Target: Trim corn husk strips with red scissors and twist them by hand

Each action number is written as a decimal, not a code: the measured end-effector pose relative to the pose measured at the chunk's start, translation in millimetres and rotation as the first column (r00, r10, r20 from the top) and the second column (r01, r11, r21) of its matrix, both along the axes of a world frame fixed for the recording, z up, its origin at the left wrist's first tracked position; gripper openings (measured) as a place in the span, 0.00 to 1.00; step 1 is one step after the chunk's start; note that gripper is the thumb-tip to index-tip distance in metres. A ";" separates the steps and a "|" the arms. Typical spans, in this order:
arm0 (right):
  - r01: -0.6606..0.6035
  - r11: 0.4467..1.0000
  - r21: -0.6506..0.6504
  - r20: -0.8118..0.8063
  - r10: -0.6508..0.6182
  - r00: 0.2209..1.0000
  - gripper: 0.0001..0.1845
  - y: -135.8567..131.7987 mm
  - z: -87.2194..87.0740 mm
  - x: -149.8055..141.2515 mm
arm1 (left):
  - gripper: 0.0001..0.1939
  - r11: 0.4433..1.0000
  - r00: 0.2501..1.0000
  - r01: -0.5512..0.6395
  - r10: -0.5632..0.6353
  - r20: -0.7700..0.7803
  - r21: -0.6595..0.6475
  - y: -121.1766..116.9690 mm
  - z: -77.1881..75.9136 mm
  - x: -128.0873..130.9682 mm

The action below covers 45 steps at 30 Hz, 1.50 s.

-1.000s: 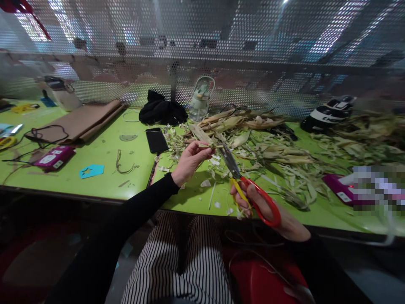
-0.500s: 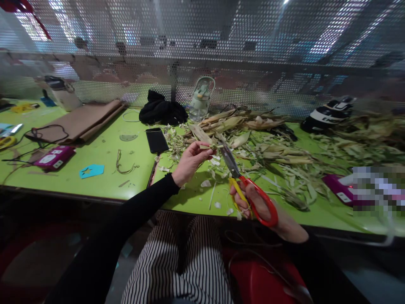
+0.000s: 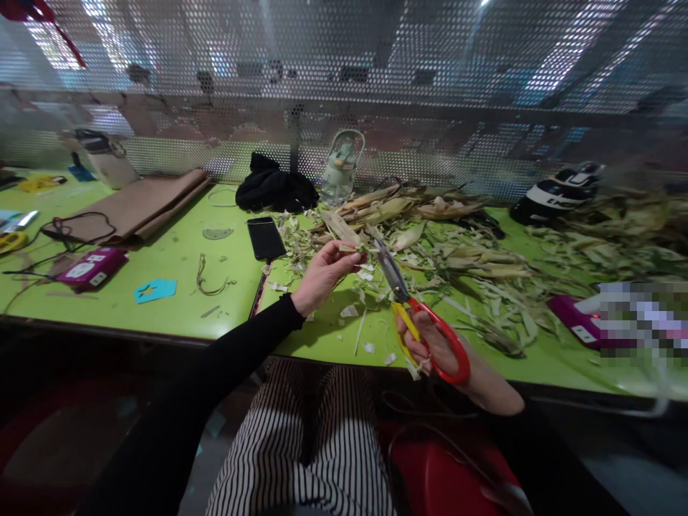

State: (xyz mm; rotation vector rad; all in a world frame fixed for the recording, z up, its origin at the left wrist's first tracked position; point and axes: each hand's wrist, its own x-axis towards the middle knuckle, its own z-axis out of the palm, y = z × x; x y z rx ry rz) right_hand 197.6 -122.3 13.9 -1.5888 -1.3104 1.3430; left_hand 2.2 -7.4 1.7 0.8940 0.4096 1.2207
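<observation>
My left hand [image 3: 323, 275] pinches a small strip of dried corn husk [image 3: 355, 248] above the green table [image 3: 177, 301]. My right hand [image 3: 438, 351] grips scissors [image 3: 416, 315] with one red and one yellow handle, fingers through the loops. The blades point up and left, their tips right beside the husk strip by my left fingertips. A heap of corn husks [image 3: 430, 222] lies just behind both hands, and pale trimmings [image 3: 355, 315] litter the table under them.
A black phone [image 3: 266, 238], a black cloth [image 3: 274, 190] and a clear bottle [image 3: 341, 168] sit at the back. Brown paper [image 3: 134, 208], cables, a magenta box [image 3: 92, 266] and a blue tag [image 3: 155, 289] lie left. More husks and another magenta box [image 3: 575, 319] lie right. A perforated metal screen stands behind.
The scissors' handles have shifted slightly and the right hand has dropped a little; the blades stay at the husk strip. The left hand has barely moved.
</observation>
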 end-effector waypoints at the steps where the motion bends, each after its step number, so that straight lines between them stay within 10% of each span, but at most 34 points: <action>1: 0.018 1.000 0.004 0.012 -0.018 1.000 0.44 -1.2 1.2 0.0 | 0.12 1.000 1.000 0.008 -0.008 0.003 -0.017 -0.4 0.6 -0.2; 13: -0.412 0.910 0.045 -0.002 0.413 0.911 0.32 -22.2 7.4 10.6 | 0.11 0.997 0.997 -0.071 0.073 -0.039 0.043 0.8 -0.5 -0.5; 24: -0.353 0.935 0.022 0.055 0.352 0.935 0.35 -16.8 27.7 -9.0 | 0.08 0.986 0.994 -0.102 0.106 -0.019 0.131 0.9 -3.4 1.6; 45: -0.302 0.952 0.060 0.111 0.294 0.949 0.39 -6.4 11.9 9.6 | 0.10 0.998 0.999 -0.045 0.046 0.028 -0.048 1.3 2.8 -0.2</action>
